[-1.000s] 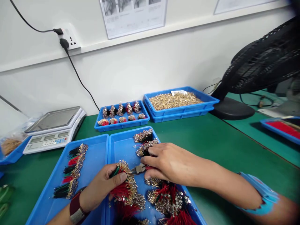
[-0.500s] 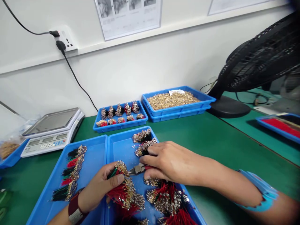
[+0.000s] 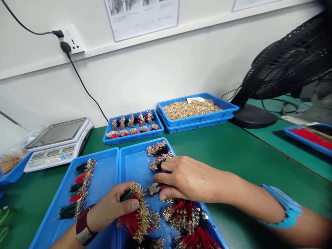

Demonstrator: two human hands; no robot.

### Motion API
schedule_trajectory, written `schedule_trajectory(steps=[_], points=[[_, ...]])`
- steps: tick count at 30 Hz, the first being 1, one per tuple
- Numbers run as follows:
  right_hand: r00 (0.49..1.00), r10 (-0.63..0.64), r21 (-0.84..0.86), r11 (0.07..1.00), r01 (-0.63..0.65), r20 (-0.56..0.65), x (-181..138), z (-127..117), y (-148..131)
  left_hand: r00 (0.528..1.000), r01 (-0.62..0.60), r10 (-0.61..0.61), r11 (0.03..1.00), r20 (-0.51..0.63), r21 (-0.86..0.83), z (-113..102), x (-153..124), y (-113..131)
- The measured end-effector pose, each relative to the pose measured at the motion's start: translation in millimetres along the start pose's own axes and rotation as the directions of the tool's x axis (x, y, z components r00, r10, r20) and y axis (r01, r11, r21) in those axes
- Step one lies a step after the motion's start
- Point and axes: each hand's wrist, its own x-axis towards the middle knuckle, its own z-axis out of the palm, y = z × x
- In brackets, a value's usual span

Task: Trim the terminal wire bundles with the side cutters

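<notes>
My left hand (image 3: 110,207) grips a thick bundle of red, black and green wires with gold-coloured terminals (image 3: 136,214) above a blue plastic tray (image 3: 135,169). My right hand (image 3: 186,180) holds red-handled pliers (image 3: 153,189), whose steel jaws sit just beside the top of that bundle. The handles are mostly hidden by my fingers. Heaped wire bundles (image 3: 184,218) lie in the same tray under my right hand, and more bundles (image 3: 158,155) lie just beyond my fingers. A neat row of wire bundles (image 3: 81,190) lies in a second blue tray (image 3: 103,180) to the left.
A digital scale (image 3: 58,145) stands at the left. Behind the trays are a small blue tray of upright bundles (image 3: 133,140) and stacked blue trays of loose gold terminals (image 3: 197,122). A black fan (image 3: 287,65) stands at the right, beside a tray of red wires (image 3: 298,138).
The wire bundle in my left hand has shifted slightly right and down. My right hand and the pliers have moved slightly left, and the view has tilted a little.
</notes>
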Motion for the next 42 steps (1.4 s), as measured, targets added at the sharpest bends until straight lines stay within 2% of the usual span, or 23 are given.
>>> schedule_trajectory(steps=[8, 15, 23, 29, 36, 42], points=[[1.000, -0.018, 0.001, 1.000, 0.018, -0.020, 1, 1, 1, 0.999, 0.016, -0.015, 0.999, -0.028, 0.028, 0, 2, -1], [0.999, 0.018, -0.041, 0.999, -0.017, 0.029, -1, -3, -2, 0.997, 0.042, -0.038, 0.997, -0.063, 0.069, 2, 5, 2], [0.997, 0.060, -0.004, 0.998, -0.060, -0.051, -2, -4, -2, 0.988, 0.004, 0.004, 0.999, -0.154, 0.051, 3, 6, -3], [0.988, 0.089, -0.116, 0.988, -0.104, -0.130, -1, 0, -2, 0.979, -0.006, 0.016, 0.999, -0.204, 0.047, 10, 4, 4], [0.986, 0.103, -0.142, 0.982, -0.121, -0.128, 1, 7, -2, 0.975, 0.004, 0.009, 0.998, -0.223, 0.057, 11, 4, 3], [0.987, 0.104, -0.129, 0.984, -0.119, -0.119, 1, 8, -2, 0.979, 0.033, -0.040, 0.999, -0.199, -0.037, 15, 3, 4]])
